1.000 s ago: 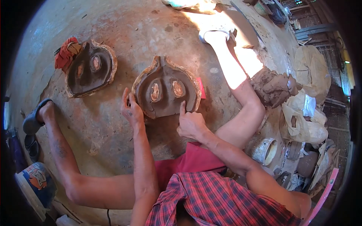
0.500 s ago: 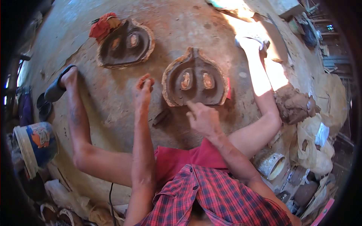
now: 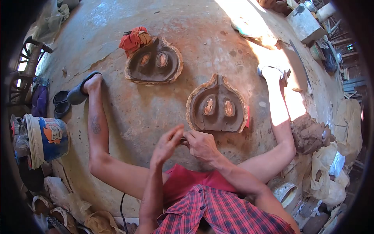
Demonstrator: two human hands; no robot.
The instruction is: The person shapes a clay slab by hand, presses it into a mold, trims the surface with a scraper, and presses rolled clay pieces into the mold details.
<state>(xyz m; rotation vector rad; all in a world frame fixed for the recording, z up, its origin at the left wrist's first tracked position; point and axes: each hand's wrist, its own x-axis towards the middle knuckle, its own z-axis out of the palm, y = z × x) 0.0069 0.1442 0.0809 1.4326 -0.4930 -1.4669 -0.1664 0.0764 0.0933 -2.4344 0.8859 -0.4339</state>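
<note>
Low in front of my lap, my left hand (image 3: 166,146) and my right hand (image 3: 201,145) meet. Between their fingertips shows a small dark piece of clay (image 3: 183,141), mostly covered. The right fingers are curled in a pinch on it. The left fingers are bent around its other side, their tips pointing up. Just beyond the hands lies a mould (image 3: 188,113) with a rough, light rim. Dark clay (image 3: 219,124) lines it around two oval raised parts, and neither hand touches it.
A second clay-lined mould (image 3: 180,70) lies farther off, with a red cloth (image 3: 134,41) against it. A clay lump (image 3: 309,134) sits beyond my right knee. At left are a bucket (image 3: 54,138) and dark sandals (image 3: 61,104); plastic bags (image 3: 323,171) lie at right.
My hands have come together from apart. The right hand has left the near mould's lower edge. The dark clay strip on the floor no longer shows there. The camera view has shifted.
</note>
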